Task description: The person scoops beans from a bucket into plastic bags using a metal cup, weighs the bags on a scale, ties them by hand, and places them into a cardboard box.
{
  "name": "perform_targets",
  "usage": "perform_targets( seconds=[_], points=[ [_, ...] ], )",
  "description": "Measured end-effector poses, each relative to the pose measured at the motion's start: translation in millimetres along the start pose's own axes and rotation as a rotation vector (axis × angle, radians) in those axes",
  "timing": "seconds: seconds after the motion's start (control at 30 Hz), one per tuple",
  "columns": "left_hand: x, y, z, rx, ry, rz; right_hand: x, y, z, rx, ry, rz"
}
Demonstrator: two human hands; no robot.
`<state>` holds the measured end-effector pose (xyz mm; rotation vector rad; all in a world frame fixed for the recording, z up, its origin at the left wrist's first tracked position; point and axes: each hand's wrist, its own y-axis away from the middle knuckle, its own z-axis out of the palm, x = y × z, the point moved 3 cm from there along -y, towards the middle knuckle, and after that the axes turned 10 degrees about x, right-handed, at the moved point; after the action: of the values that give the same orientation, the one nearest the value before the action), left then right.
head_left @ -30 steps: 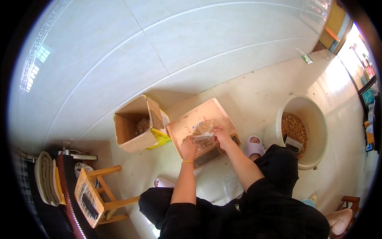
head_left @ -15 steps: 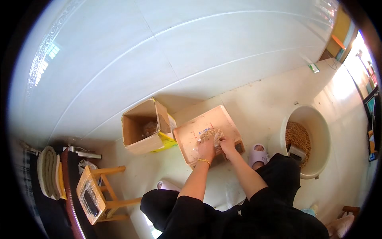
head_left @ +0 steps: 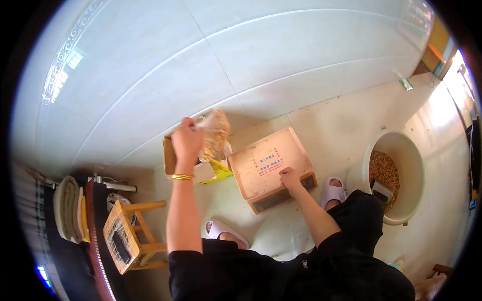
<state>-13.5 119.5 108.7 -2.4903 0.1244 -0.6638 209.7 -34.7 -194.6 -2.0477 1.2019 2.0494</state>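
Soft bag (head_left: 217, 131) is held in the left hand (head_left: 189, 141)

From where I stand, with the pink box (head_left: 271, 163) as clock centre, the bag is at ten o'clock, beside or over the carton (head_left: 205, 173); I cannot tell which. The left hand pinches its gathered neck, surely the best place for holding. I judge it rather light, soft and slippery, its loose pieces (head_left: 215, 146) easily shifting. The right hand (head_left: 289, 179) is curled closed at four o'clock, nothing visible inside

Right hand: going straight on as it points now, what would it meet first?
Most likely the pink box, at its printed top: the right hand points over it. Depth is unclear, so it may already touch.
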Motion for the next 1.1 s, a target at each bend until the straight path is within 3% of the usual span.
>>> perform_targets(
  seconds=[0.17,0.27,0.33,0.5,0.6,0.63,0.67,0.77,0.9,0.97,1.03,1.1],
  points=[
    [-56,-34,-10,0.092,0.045,-0.029,19,-10,5,-0.051,0.155,-0.151],
    [-108,-33,23,-0.009,-0.049,-0.081,20,-15,1,-0.075,0.235,-0.208],
    [-149,-27,54,-0.043,-0.188,-0.019,7,-5,-6,-0.045,0.177,-0.048],
    [-182,-1,88,-0.182,-0.192,-0.245,15,-12,-8,-0.052,0.3,-0.135],
    [-195,16,108,-0.319,-0.175,-0.09,17,-11,-6,-0.073,0.289,-0.103],
    [-197,20,112,-0.471,-0.198,-0.096,14,-8,-6,-0.084,0.267,-0.043],
    [-199,22,112,-0.471,-0.198,-0.098,9,-4,-6,-0.085,0.268,-0.042],
    [-194,28,99,-0.712,-0.314,-0.177,7,2,-3,-0.102,0.248,-0.007],
    [-161,17,60,-0.622,-0.31,-0.082,4,5,4,-0.119,0.336,-0.066],
    [-129,22,34,-0.613,-0.169,0.161,-5,14,10,-0.139,0.339,-0.053],
    [-73,40,-4,-0.572,-0.141,0.388,-15,19,22,-0.194,0.537,-0.329],
    [-17,68,-38,-0.683,-0.048,0.503,-26,26,30,-0.235,0.505,-0.36]
  ],
)
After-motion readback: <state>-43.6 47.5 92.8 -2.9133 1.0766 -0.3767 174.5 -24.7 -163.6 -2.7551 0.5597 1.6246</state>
